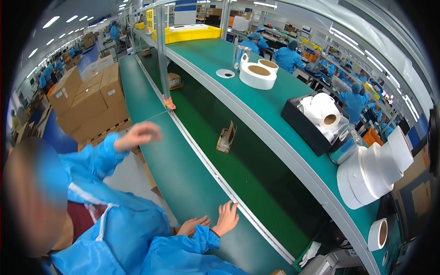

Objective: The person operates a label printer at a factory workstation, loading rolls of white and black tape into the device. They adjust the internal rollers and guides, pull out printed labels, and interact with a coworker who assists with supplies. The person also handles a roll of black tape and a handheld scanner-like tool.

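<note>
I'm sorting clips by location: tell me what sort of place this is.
Probably a factory packing line: a green conveyor belt, stacked cardboard boxes, and workers in blue smocks and caps.

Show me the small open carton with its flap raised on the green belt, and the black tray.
Small open carton (pixel 222 148): head view, front wall.
Black tray (pixel 302 127): head view, long left wall.

The green upper shelf (pixel 279 105) supports white rolls (pixel 257 82), a black tray (pixel 299 129) and a yellow bin (pixel 195 35); the green belt (pixel 259 188) below carries an open carton (pixel 223 145).
</note>
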`<state>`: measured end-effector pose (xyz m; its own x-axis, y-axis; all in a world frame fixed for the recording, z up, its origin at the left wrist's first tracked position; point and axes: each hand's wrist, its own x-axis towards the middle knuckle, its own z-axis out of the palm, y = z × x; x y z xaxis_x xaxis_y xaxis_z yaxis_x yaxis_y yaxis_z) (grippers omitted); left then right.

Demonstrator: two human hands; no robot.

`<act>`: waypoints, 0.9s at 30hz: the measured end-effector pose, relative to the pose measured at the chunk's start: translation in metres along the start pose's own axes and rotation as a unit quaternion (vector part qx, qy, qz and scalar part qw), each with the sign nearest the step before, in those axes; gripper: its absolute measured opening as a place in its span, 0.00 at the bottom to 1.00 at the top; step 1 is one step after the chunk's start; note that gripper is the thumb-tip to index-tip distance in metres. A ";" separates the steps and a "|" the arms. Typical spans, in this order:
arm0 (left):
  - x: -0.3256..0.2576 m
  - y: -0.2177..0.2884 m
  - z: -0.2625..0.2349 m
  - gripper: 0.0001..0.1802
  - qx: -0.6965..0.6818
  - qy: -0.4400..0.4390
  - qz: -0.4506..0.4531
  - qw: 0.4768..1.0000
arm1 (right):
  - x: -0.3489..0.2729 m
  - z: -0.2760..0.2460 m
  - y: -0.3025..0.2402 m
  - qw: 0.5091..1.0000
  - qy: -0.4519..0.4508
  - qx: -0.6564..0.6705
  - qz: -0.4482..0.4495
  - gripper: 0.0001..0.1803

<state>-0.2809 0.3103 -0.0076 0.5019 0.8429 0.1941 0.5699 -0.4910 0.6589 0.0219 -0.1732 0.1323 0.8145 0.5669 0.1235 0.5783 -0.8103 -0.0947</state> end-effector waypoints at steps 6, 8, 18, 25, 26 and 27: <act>-0.064 -0.016 0.089 0.34 0.111 -0.058 -0.118 0.985 | 0.002 -0.012 -0.043 0.994 0.010 0.103 0.027 0.23; -0.073 -0.022 0.086 0.34 0.136 -0.058 -0.098 0.984 | -0.001 -0.017 -0.044 0.997 -0.020 0.072 0.004 0.24; -0.087 -0.052 0.048 0.32 0.161 -0.083 -0.028 0.983 | -0.025 0.003 -0.009 0.997 -0.036 0.059 0.030 0.22; -0.087 -0.068 0.021 0.31 0.172 -0.081 -0.015 0.982 | -0.020 0.006 -0.010 0.997 -0.045 0.046 0.031 0.23; -0.084 -0.068 0.022 0.31 0.173 -0.084 -0.007 0.981 | -0.024 0.006 -0.008 0.998 -0.037 0.042 0.029 0.23; -0.082 -0.070 0.022 0.31 0.172 -0.087 0.000 0.981 | -0.027 0.006 -0.006 0.999 -0.029 0.038 0.026 0.24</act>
<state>-0.3477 0.2705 -0.0860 0.5888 0.8069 0.0474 0.7407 -0.5621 0.3679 -0.0036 -0.1826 0.1235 0.8433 0.5341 0.0600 0.5357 -0.8263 -0.1740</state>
